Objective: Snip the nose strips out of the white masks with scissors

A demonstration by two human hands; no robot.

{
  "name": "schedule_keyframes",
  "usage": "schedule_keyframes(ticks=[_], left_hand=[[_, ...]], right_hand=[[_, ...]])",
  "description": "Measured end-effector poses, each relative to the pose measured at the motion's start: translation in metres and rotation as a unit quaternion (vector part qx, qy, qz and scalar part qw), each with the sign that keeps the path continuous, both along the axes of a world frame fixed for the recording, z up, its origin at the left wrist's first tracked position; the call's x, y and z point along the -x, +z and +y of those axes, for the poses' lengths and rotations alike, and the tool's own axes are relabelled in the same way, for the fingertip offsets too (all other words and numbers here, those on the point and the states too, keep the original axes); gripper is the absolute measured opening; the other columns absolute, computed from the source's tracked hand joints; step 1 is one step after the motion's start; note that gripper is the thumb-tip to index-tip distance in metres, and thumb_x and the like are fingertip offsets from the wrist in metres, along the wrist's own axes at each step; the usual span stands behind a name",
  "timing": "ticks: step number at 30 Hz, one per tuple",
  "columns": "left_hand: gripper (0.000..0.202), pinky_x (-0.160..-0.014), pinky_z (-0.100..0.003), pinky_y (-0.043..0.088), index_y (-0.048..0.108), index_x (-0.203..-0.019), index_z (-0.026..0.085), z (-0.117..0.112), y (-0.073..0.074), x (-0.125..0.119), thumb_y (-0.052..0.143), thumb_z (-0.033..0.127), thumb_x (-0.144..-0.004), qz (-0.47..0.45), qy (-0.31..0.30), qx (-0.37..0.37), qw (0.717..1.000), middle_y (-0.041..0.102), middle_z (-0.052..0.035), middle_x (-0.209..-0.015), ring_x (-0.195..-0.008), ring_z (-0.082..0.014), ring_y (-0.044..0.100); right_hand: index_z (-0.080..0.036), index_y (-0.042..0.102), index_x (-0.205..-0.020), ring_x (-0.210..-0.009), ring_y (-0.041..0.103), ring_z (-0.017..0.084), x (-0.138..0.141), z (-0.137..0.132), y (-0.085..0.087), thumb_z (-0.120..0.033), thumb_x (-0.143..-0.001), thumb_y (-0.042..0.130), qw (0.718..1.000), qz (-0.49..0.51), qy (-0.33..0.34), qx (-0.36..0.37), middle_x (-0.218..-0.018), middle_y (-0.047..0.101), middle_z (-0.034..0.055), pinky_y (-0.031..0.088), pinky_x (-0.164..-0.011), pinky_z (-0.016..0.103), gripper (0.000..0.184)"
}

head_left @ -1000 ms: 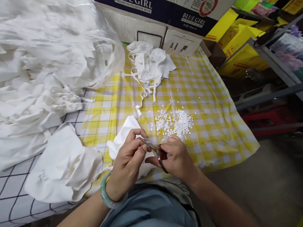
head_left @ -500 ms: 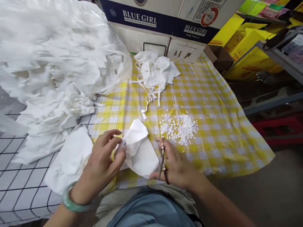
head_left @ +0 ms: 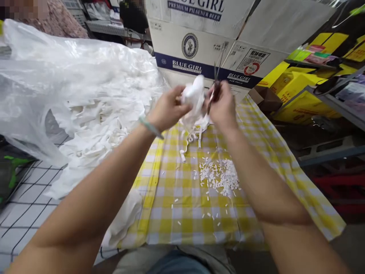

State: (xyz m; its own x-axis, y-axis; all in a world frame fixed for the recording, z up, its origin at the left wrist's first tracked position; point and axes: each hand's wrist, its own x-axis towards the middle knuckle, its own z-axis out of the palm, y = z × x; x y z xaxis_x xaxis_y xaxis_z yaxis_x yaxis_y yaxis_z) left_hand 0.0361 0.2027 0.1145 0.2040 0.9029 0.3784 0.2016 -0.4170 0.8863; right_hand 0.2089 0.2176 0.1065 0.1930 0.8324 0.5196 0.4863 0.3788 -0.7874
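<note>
My left hand [head_left: 168,108] is raised over the far part of the table, its fingers closed on a white cloth piece [head_left: 194,93] that is blurred by motion. Close beside it, my right hand [head_left: 225,108] grips a pair of scissors [head_left: 214,93] with the blades pointing up and away. Below and behind both hands lies a heap of white pieces with narrow straps [head_left: 186,146], partly hidden by them. Small white clippings [head_left: 225,177] are scattered in a pile between my forearms. Another white cloth piece [head_left: 127,215] rests under my left forearm.
A large clear plastic bag [head_left: 85,64] full of white cloth fills the left side. Beer cartons [head_left: 196,45] stand at the back. A yellow checked cloth [head_left: 182,198] covers the table. Shelves with yellow boxes [head_left: 296,82] are to the right. Part of a person [head_left: 61,21] shows at top left.
Both hands have moved forward and up from the near edge, carrying the white cloth piece and the scissors to the far heap. The view has tilted up.
</note>
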Motion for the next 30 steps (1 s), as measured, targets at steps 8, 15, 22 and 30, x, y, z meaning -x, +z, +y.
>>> schedule_keyframes(ticks=[8,15,22,30], left_hand=[[0.01,-0.076,-0.03,0.053,0.07,-0.092,0.017,-0.087,-0.043,0.13,0.069,0.024,-0.085,0.145,0.2,0.052,0.968,0.069,-0.0032,-0.09,-0.083,-0.0175,0.065],[0.018,-0.069,-0.035,0.055,0.065,-0.097,0.019,-0.172,-0.115,0.206,0.051,0.027,-0.09,0.364,0.24,0.104,0.894,0.066,-0.0066,-0.1,-0.086,-0.0229,0.066],[0.052,-0.109,-0.052,0.04,0.063,-0.126,0.016,-0.113,-0.143,0.2,0.047,0.002,-0.078,0.43,0.098,0.011,0.898,0.056,-0.0148,-0.14,-0.13,-0.032,0.049],[0.021,-0.073,-0.034,0.052,0.074,-0.094,0.015,-0.079,-0.128,0.178,0.053,0.016,-0.088,0.333,0.2,-0.031,0.921,0.064,-0.0087,-0.091,-0.078,-0.0199,0.061]], right_hand=[[-0.019,0.058,-0.088,-0.068,0.059,0.01,-0.002,-0.036,-0.064,-0.035,-0.071,0.078,0.991,-0.045,0.072,0.105,-0.084,0.068,-0.001,0.046,-0.066,0.029,0.03],[-0.022,0.053,-0.086,-0.07,0.057,0.013,0.144,-0.17,-0.129,-0.023,-0.069,0.077,0.852,-0.034,0.359,0.381,-0.081,0.064,-0.0027,0.045,-0.063,0.026,0.029],[-0.023,0.05,-0.082,-0.064,0.052,0.013,0.13,-0.151,-0.119,-0.02,-0.072,0.061,0.887,0.037,0.335,0.317,-0.073,0.056,-0.0037,0.041,-0.059,0.023,0.016],[-0.022,0.055,-0.088,-0.083,0.059,0.02,0.046,-0.112,-0.105,-0.033,-0.071,0.07,0.951,-0.053,0.134,0.275,-0.094,0.066,0.0041,0.047,-0.081,0.036,0.026]])
